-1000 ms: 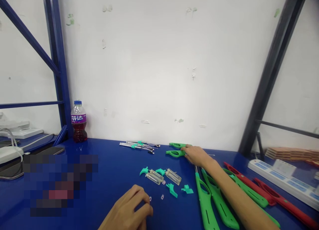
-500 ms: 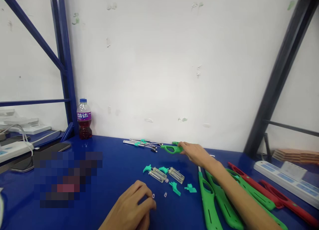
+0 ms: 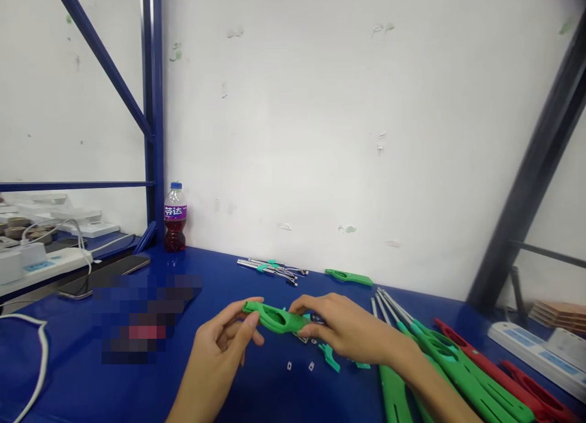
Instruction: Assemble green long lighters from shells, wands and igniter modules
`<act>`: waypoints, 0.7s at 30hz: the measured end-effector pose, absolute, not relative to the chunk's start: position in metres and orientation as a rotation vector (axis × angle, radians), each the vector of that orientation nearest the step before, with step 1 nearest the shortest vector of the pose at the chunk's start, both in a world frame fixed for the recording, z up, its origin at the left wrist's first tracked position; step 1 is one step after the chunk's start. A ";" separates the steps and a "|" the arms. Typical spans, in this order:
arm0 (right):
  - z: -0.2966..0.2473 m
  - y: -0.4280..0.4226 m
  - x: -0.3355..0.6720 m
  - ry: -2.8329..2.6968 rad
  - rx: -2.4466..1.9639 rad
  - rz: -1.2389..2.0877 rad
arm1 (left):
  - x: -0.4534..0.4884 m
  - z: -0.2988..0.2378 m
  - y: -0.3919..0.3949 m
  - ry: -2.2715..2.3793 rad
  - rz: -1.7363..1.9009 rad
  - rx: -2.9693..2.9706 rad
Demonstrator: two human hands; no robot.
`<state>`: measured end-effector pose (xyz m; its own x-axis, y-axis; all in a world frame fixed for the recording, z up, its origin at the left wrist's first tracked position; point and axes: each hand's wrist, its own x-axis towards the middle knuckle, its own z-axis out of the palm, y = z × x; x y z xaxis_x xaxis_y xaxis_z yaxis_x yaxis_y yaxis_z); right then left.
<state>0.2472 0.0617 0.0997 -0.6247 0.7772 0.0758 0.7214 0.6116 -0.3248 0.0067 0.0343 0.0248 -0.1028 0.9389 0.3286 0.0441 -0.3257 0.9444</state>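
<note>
Holding a green handle (image 3: 274,318) between both hands, just above the blue table (image 3: 220,289), centre of view. Left hand (image 3: 220,343) at 9 o'clock of it, pinching the rounded end between thumb and forefinger, other fingers loosely curled. Right hand (image 3: 348,328) at 3 o'clock, fingertips pressed together on the other end. Roughly level, long axis 9-to-3, loop opening visible from above.

Around it, clock from the handle:
- 6 o'clock, on the table below: two small clear bits (image 3: 289,366) and teal clips (image 3: 329,357), loose.
- 1 o'clock, near the wall: a second green handle (image 3: 350,278), flat, untouched.
- 12 o'clock: a bundle of metal tubes (image 3: 272,267).
- 4 o'clock, past the right forearm: green lighters (image 3: 458,368) side by side, red lighters (image 3: 494,374) beyond, then a white power strip (image 3: 535,356).
- 10 o'clock: a drink bottle (image 3: 174,218) upright beside the blue post (image 3: 153,136), a phone (image 3: 105,275) flat, further toward 9.
</note>
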 end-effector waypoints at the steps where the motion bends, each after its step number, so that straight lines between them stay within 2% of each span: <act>1: 0.100 0.062 0.247 -2.627 -1.230 0.410 | 0.006 0.028 0.034 1.143 1.517 1.403; 8: 0.102 0.071 0.255 -2.626 -1.156 0.488 | 0.008 0.035 0.029 1.152 1.546 1.338; 21: 0.092 0.073 0.259 -2.518 -1.139 0.202 | 0.010 0.034 0.026 1.183 1.608 1.465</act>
